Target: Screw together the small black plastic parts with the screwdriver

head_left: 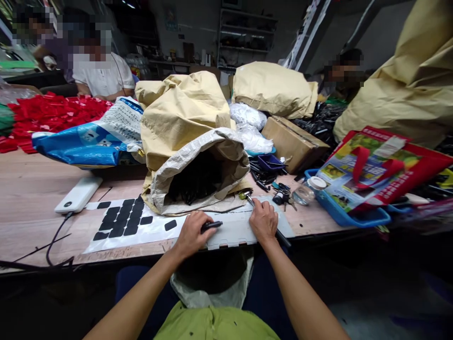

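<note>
A black piece (pixel 211 226) is held in the left hand (pixel 196 232), pinched between thumb and curled fingers, above the near edge of the grey board (pixel 231 230). A tool (pixel 282 237) is gripped in the right hand (pixel 264 219), the fingers closed around it, over the board's right part. At the far side of the board stands an open sack (pixel 198 186), dark inside. Black patches (pixel 122 218) lie on a white sheet (pixel 148 236) to the left, near a power bank (pixel 78 194).

Red pile (pixel 56 115), cardboard box (pixel 290 141)
</note>
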A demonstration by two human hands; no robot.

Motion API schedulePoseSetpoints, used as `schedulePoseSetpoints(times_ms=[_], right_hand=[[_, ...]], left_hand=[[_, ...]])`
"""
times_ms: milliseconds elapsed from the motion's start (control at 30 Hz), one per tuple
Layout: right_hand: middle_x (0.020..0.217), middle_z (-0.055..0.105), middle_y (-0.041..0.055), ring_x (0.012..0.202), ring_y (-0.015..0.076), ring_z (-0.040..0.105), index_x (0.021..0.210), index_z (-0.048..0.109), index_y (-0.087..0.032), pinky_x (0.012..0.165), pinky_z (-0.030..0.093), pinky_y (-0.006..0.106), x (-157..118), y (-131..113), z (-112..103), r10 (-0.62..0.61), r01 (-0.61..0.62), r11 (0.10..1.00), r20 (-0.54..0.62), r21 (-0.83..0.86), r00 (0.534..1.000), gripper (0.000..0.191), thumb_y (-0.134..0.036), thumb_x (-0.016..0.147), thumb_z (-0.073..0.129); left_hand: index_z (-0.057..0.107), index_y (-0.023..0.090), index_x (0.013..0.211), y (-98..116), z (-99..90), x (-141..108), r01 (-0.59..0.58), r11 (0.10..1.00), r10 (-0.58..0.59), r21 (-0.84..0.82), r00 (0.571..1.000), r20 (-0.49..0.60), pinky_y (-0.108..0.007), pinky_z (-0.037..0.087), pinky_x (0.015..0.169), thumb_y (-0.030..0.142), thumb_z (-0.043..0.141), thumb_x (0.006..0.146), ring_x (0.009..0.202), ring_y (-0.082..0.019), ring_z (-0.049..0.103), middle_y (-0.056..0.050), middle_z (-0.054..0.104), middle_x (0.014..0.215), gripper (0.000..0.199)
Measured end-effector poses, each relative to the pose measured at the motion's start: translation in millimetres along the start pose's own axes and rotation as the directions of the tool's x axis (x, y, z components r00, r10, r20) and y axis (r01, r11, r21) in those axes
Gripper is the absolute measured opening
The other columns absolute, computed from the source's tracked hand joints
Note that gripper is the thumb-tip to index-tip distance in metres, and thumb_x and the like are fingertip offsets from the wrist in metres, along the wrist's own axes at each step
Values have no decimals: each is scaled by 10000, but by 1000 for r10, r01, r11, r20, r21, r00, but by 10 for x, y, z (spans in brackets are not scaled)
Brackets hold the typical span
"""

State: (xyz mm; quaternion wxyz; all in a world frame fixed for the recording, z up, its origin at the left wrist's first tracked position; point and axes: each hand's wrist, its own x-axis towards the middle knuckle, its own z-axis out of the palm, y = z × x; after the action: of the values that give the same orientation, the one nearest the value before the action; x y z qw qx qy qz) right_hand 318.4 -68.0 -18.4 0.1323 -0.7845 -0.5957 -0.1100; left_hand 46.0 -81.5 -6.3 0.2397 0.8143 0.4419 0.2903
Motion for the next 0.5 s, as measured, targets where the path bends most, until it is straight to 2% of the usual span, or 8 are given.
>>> schedulePoseSetpoints(times_ms=[67, 133, 200, 267, 333, 400, 467, 500], right_hand=[[1047, 585, 89, 959, 233, 489, 1333, 620, -259, 754, 283, 330, 2, 8, -5, 0, 0, 1000, 7, -4, 1000, 364, -213, 998, 485], [1057, 584, 90, 964, 236, 489, 1336, 612, -260, 755, 287, 332, 3, 9, -7, -1, 1, 1000, 8, -6, 1000, 366, -214, 993, 491], [1061, 583, 89, 970, 239, 490, 1337, 609, -264, 756, 291, 335, 1, 5, -8, 1, -1, 1000, 9, -5, 1000, 370, -216, 985, 504], [1061, 583, 90, 974, 240, 491, 1335, 609, -265, 754, 295, 339, -2, 3, -8, 0, 0, 1000, 12, -3, 1000, 371, -220, 980, 514], [1058, 583, 88, 971, 240, 492, 1333, 610, -269, 748, 294, 342, -5, 5, -4, -7, 7, 1000, 8, -4, 1000, 367, -223, 983, 509], [1048, 584, 83, 963, 240, 492, 1329, 612, -271, 740, 290, 345, -7, 13, 5, -15, 15, 1000, -10, -8, 1000, 363, -220, 987, 501], [1031, 582, 83, 954, 240, 491, 1322, 616, -264, 733, 284, 348, -5, 22, 21, -23, 23, 1000, -30, -15, 999, 359, -214, 986, 499], [1026, 581, 83, 952, 241, 491, 1319, 617, -260, 731, 282, 348, -2, 27, 29, -27, 26, 1000, -38, -18, 999, 357, -213, 985, 501]], left_hand=[[664, 227, 1095, 157, 35, -267, -96, 993, 102, -62, 990, 98, -365, 440, 875, 372, 626, 957, 959, -235, 621, -67, 712, 1041, 203], [652, 254, 1136, 255, 159, -570, -110, 986, 140, -126, 955, 260, -338, 449, 854, 376, 612, 966, 938, -217, 654, -44, 726, 1029, 214], [650, 265, 1113, 253, 351, -834, 9, 994, 34, -109, 923, 383, -323, 459, 821, 371, 595, 968, 901, -209, 679, -21, 734, 989, 188], [648, 262, 1145, 177, 546, -1006, 175, 984, -157, 3, 873, 462, -334, 477, 839, 342, 571, 968, 942, -230, 699, -32, 741, 1015, 209], [635, 242, 1254, 105, 657, -1066, 272, 948, -317, 164, 781, 538, -379, 495, 890, 335, 645, 905, 1047, -292, 699, -85, 737, 1118, 361], [663, 225, 1267, 113, 623, -1006, 247, 938, -345, 242, 697, 628, -411, 508, 894, 351, 771, 789, 1093, -352, 688, -130, 720, 1186, 506], [719, 237, 1186, 205, 443, -820, 197, 975, -207, 100, 657, 725, -359, 525, 818, 389, 823, 736, 1008, -321, 713, -102, 740, 1130, 486], [741, 250, 1131, 262, 315, -682, 183, 983, -99, -34, 668, 737, -317, 522, 772, 420, 800, 768, 949, -277, 721, -67, 755, 1066, 405]])
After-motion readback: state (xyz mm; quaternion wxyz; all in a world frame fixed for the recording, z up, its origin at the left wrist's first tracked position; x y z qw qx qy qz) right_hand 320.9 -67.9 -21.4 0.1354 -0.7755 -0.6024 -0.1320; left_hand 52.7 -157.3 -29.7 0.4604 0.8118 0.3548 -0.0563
